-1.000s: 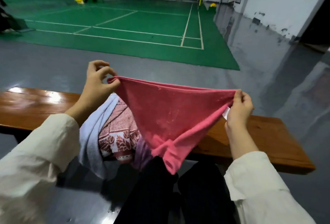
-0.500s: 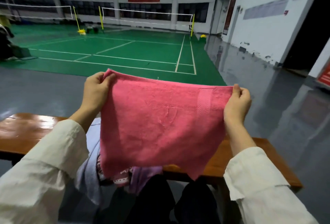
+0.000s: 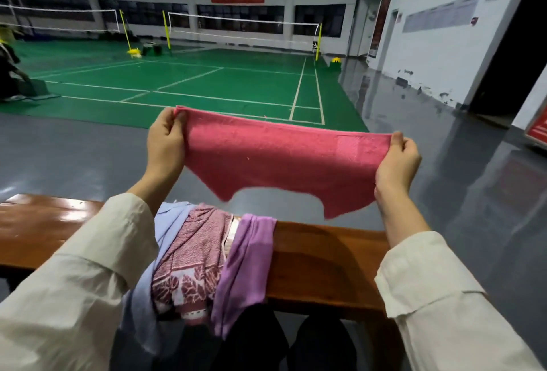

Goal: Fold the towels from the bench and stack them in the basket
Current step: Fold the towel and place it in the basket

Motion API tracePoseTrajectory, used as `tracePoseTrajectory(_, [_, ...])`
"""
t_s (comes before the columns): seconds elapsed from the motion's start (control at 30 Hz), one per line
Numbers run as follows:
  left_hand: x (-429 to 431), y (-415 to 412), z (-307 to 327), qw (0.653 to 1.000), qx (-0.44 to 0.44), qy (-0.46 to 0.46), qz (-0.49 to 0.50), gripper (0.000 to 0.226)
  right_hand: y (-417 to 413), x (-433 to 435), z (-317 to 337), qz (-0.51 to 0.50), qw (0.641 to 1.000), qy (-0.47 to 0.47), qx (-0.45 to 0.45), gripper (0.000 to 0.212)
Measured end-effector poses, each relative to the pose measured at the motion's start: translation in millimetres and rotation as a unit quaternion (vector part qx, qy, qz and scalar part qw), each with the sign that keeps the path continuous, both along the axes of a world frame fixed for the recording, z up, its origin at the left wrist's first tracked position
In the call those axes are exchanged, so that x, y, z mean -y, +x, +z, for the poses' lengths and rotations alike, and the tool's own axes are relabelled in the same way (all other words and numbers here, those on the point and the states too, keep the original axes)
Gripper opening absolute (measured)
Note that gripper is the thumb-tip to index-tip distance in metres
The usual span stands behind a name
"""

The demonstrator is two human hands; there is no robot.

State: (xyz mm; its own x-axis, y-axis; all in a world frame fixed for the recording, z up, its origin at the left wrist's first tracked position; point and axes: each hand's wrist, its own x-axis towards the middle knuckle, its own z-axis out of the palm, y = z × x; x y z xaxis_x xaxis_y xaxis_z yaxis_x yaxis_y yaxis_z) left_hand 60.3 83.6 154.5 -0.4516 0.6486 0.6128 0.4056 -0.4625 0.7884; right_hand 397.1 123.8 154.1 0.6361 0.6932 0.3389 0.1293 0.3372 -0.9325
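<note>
Both arms reach forward in cream sleeves, holding a pink towel [image 3: 284, 160] up in the air above and beyond the wooden bench [image 3: 325, 261]. The left hand [image 3: 165, 145] pinches the towel's upper left corner, fingers curled round the bunched edge, and the right hand [image 3: 398, 163] grips the upper right corner in the same way, thumb on the near side. Between them the top edge runs nearly taut with a slight sag, and the cloth hangs down in two loose points, its lower edge clear of the bench and touching nothing. A lighter woven band shows near the right end of the towel. On the bench below, three more towels lie draped over the near edge, side by side and overlapping: a pale blue towel [image 3: 142, 308] on the left, partly hidden by the left sleeve, a maroon leaf-patterned towel [image 3: 192, 264] in the middle, and a purple towel [image 3: 245, 264] on the right. Past the bench lies grey floor, then a green badminton court [image 3: 207, 83] with white lines and a net [image 3: 242, 27] strung between yellow posts. The person's dark-trousered knees show at the bottom edge, just before the bench.
</note>
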Motion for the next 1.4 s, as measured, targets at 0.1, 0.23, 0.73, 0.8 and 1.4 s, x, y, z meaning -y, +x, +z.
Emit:
tracePoseTrajectory(0.1, [14.2,4.0,-52.6,0.999,-0.008,-0.037,0.013,0.028,2.8,6.7,-53.1,0.004,0.999,-0.045,-0.015,0.021])
tracePoseTrajectory(0.23, [48.9,1.7,-150.6,0.990,-0.035,-0.135,0.021,0.020,4.2,30.8,-150.7,0.004,0.992,-0.122,-0.021,0.021])
tracePoseTrajectory(0.73, [46.0,-4.0,-233.4,0.941,-0.085,-0.325,-0.039,0.022,-2.2,56.5,-256.4,0.057,0.954,-0.264,0.132,0.024])
tracePoseTrajectory(0.8, [36.9,-6.0,-231.2,0.920,-0.110,-0.368,-0.074,0.028,-16.1,50.5,-253.7,0.066,0.915,-0.305,0.254,0.033])
tracePoseTrajectory(1.4, [3.7,-14.6,-243.6,0.918,-0.138,-0.371,-0.003,0.015,-213.9,11.1,-264.0,0.442,0.857,-0.194,0.182,0.010])
